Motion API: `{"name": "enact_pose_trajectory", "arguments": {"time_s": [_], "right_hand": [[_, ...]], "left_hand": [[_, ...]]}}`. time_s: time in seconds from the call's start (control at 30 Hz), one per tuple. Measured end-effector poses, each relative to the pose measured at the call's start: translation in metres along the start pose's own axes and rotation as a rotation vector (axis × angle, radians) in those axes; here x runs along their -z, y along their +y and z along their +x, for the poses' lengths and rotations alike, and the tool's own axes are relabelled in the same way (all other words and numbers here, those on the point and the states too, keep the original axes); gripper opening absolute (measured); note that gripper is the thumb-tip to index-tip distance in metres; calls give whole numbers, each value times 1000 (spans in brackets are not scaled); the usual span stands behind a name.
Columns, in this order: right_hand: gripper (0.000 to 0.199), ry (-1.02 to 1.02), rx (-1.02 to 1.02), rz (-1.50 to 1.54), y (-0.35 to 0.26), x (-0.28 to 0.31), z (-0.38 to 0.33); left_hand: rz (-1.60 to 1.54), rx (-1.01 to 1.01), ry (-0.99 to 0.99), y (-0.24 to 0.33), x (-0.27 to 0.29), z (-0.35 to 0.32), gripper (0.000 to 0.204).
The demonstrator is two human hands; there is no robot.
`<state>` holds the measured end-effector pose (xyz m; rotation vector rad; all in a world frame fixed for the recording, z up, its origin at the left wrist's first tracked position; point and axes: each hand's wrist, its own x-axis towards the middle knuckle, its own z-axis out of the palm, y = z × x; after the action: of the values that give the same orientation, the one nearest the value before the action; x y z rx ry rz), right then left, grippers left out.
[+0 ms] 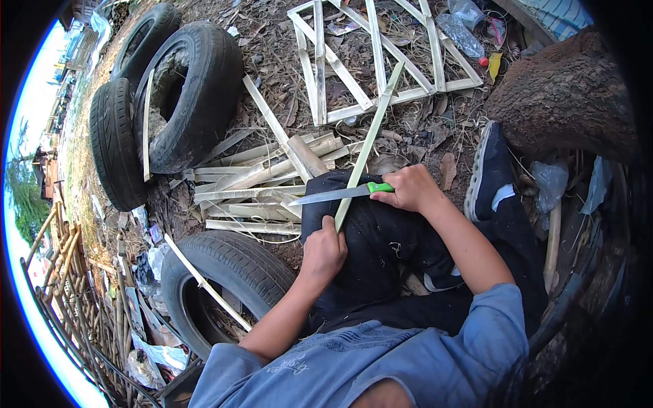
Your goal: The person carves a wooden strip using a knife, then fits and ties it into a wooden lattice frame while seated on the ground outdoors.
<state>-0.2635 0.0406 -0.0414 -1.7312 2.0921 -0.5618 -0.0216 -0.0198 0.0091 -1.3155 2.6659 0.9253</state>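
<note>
My left hand [324, 253] is closed round the near end of a long, pale green bamboo strip [371, 139]. The strip slants away over my dark-trousered knee, its far end reaching a lattice frame on the ground. In my right hand [410, 188] is a knife [333, 196] with a green handle, the fingers wrapped round the grip. Its long blade points left and lies across the strip, just beyond my left hand. Whether the edge bites into the bamboo, I cannot tell.
A lattice frame of bamboo strips [345, 111] lies ahead. Split bamboo pieces [248, 178] are heaped left of my knee. Old tyres [216, 88] stand at the far left, and another tyre [235, 262] lies nearer. A thick tree trunk [568, 95] is at the right.
</note>
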Motion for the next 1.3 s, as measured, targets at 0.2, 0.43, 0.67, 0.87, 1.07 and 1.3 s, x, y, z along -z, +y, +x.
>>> {"name": "enact_pose_trajectory", "arguments": {"time_s": [0.2, 0.43, 0.67, 0.87, 1.07, 1.3], "right_hand": [[65, 273, -769, 59, 101, 75, 10], [28, 67, -301, 598, 13, 64, -16], [19, 238, -251, 247, 18, 49, -5], [21, 268, -244, 359, 15, 23, -26], [27, 297, -258, 416, 19, 26, -32], [29, 276, -143, 281, 20, 29, -20]], "left_hand": [[5, -33, -41, -2, -1, -1, 18], [-57, -23, -29, -13, 2, -3, 17], [-59, -20, -30, -9, 2, -3, 19], [-69, -12, -43, -14, 0, -3, 19], [-45, -43, -44, -14, 0, -1, 21], [-95, -39, -15, -16, -3, -3, 18]]}}
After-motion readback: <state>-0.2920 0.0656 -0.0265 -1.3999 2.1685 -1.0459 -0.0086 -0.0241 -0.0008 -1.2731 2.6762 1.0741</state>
